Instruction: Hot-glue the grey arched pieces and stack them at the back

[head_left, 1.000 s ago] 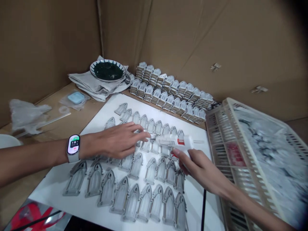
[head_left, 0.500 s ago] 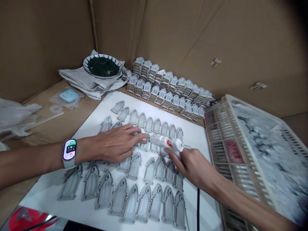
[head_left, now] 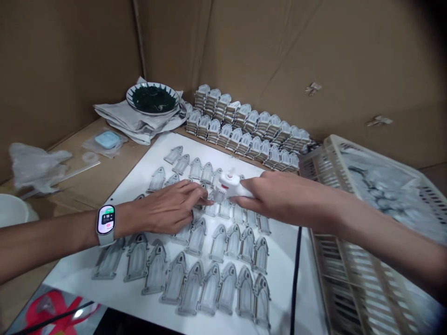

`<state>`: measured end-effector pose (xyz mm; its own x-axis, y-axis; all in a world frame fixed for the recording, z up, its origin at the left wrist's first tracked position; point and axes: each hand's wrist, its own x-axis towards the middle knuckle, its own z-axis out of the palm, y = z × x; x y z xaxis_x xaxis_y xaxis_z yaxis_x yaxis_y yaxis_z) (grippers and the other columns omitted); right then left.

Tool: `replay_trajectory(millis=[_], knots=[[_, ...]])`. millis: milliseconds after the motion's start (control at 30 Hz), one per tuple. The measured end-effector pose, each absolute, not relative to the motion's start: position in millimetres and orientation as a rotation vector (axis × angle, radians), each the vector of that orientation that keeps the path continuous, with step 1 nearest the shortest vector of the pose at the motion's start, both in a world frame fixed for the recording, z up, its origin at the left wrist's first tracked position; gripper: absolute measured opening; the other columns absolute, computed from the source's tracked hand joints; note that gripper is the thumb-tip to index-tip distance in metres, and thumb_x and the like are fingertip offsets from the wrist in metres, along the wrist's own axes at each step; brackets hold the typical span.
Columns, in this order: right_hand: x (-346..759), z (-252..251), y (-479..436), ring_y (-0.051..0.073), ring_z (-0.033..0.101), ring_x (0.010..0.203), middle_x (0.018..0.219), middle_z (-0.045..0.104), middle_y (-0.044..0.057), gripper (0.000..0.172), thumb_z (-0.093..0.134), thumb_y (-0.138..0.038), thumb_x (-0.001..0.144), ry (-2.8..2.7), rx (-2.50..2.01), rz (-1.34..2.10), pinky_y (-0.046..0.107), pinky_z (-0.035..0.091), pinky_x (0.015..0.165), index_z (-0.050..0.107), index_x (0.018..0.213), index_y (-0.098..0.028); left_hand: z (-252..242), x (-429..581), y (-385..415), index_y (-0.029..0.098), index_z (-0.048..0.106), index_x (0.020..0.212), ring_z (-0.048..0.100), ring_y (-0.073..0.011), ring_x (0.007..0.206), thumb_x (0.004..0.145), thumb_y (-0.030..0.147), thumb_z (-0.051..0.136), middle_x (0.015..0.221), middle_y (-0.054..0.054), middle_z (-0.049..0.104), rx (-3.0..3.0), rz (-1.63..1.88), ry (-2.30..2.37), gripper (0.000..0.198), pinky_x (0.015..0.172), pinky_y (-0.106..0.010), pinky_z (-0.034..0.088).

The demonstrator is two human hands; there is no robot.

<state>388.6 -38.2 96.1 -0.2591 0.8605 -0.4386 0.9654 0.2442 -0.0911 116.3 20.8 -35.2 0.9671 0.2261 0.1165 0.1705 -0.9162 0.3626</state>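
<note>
My right hand (head_left: 256, 190) is closed around a white glue gun (head_left: 228, 181) with a small red part. The gun is tipped steeply, its lower end close beside the fingertips of my left hand (head_left: 178, 204). That hand reaches in from the left, palm down, with its fingers bent together low over the middle rows; what they hold, if anything, is hidden. Around both hands, grey arched window-shaped pieces (head_left: 218, 244) with pale centres lie in rows on a white board (head_left: 279, 284). The hands cover part of the middle rows.
Stacks of arched pieces (head_left: 254, 146) line the board's back edge. A plastic crate (head_left: 331, 223) stands at right, with a black cord (head_left: 296, 279) beside it. A plate (head_left: 153, 111) of dark green stuff rests on cloths back left. Clear plastic (head_left: 38, 165) lies at left.
The glue gun has swung from lying nearly level to a steep tilt. My right hand and forearm rose and moved left with it. My left hand stays nearly in place; the view shifted slightly.
</note>
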Motion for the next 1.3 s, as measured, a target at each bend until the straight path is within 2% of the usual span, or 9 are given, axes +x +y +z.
replay_trajectory(millis=[100, 233, 367, 467, 667, 833, 1000, 1167, 1300], knots=[[408, 93, -54, 0.018, 0.052, 0.054, 0.064, 0.062, 0.003, 0.054, 0.061, -0.067, 0.105, 2.182, 1.754, -0.701, 0.034, 0.032, 0.055, 0.057, 0.072, -0.026, -36, 115, 22, 0.012, 0.046, 0.137, 0.056, -0.0307, 0.131, 0.098, 0.004, 0.04, 0.136, -0.015, 0.064, 2.739, 0.202, 0.272, 0.04, 0.115, -0.048, 0.043], [429, 90, -89, 0.017, 0.049, 0.053, 0.061, 0.056, 0.001, 0.07, 0.049, -0.089, 0.098, 2.062, 1.967, -0.949, 0.034, 0.033, 0.052, 0.057, 0.068, -0.027, -32, 116, 25, 0.013, 0.049, 0.139, 0.052, -0.0287, 0.137, 0.099, 0.002, 0.04, 0.141, -0.013, 0.064, 2.689, 0.146, 0.251, 0.043, 0.12, -0.046, 0.037], [430, 84, -122, 0.018, 0.05, 0.054, 0.059, 0.05, 0.0, 0.077, 0.047, -0.099, 0.09, 1.879, 2.192, -1.035, 0.034, 0.039, 0.052, 0.052, 0.064, -0.027, -22, 117, 30, 0.013, 0.052, 0.143, 0.052, -0.0298, 0.138, 0.103, 0.006, 0.04, 0.142, -0.014, 0.063, 2.699, 0.109, 0.231, 0.042, 0.122, -0.046, 0.036], [421, 72, -137, 0.019, 0.051, 0.056, 0.062, 0.048, 0.0, 0.081, 0.046, -0.106, 0.083, 1.751, 2.377, -1.068, 0.035, 0.043, 0.055, 0.046, 0.062, -0.027, -17, 120, 35, 0.014, 0.055, 0.142, 0.055, -0.0314, 0.134, 0.103, 0.006, 0.04, 0.138, -0.014, 0.064, 2.723, 0.084, 0.186, 0.042, 0.118, -0.047, 0.038], [406, 40, -145, 0.015, 0.039, 0.056, 0.057, 0.038, -0.002, 0.08, 0.04, -0.098, 0.095, 1.67, 2.475, -1.305, 0.033, 0.034, 0.054, 0.04, 0.058, -0.027, -21, 125, 47, 0.014, 0.054, 0.135, 0.058, -0.0299, 0.126, 0.101, 0.004, 0.043, 0.134, -0.014, 0.064, 2.718, 0.099, 0.15, 0.037, 0.11, -0.044, 0.041], [400, 23, -143, 0.013, 0.027, 0.053, 0.056, 0.028, -0.005, 0.074, 0.047, -0.086, 0.103, 1.819, 2.419, -1.425, 0.031, 0.023, 0.048, 0.033, 0.059, -0.029, -36, 126, 60, 0.02, 0.053, 0.14, 0.06, -0.0292, 0.127, 0.103, 0.009, 0.044, 0.137, -0.01, 0.065, 2.765, 0.219, -0.026, 0.039, 0.109, -0.042, 0.041], [400, 15, -142, 0.012, 0.02, 0.053, 0.057, 0.019, -0.008, 0.071, 0.048, -0.078, 0.108, 1.935, 2.362, -1.373, 0.032, 0.019, 0.049, 0.025, 0.06, -0.029, -42, 126, 65, 0.021, 0.053, 0.139, 0.063, -0.0303, 0.127, 0.099, 0.009, 0.047, 0.135, -0.011, 0.068, 2.781, 0.264, -0.052, 0.042, 0.106, -0.041, 0.044], [400, 13, -146, 0.012, 0.02, 0.051, 0.055, 0.02, -0.007, 0.073, 0.04, -0.08, 0.108, 1.976, 2.329, -1.184, 0.034, 0.019, 0.05, 0.022, 0.058, -0.031, -41, 125, 64, 0.021, 0.053, 0.142, 0.062, -0.0303, 0.129, 0.101, 0.01, 0.046, 0.138, -0.011, 0.068, 2.797, 0.232, -0.048, 0.043, 0.108, -0.042, 0.044], [400, 22, -143, 0.013, 0.03, 0.048, 0.051, 0.03, -0.005, 0.074, 0.037, -0.081, 0.11, 2.02, 2.301, -0.945, 0.035, 0.025, 0.053, 0.027, 0.056, -0.031, -42, 124, 64, 0.022, 0.053, 0.144, 0.062, -0.0306, 0.129, 0.1, 0.009, 0.047, 0.137, -0.012, 0.069, 2.794, 0.22, -0.028, 0.046, 0.11, -0.043, 0.045]])
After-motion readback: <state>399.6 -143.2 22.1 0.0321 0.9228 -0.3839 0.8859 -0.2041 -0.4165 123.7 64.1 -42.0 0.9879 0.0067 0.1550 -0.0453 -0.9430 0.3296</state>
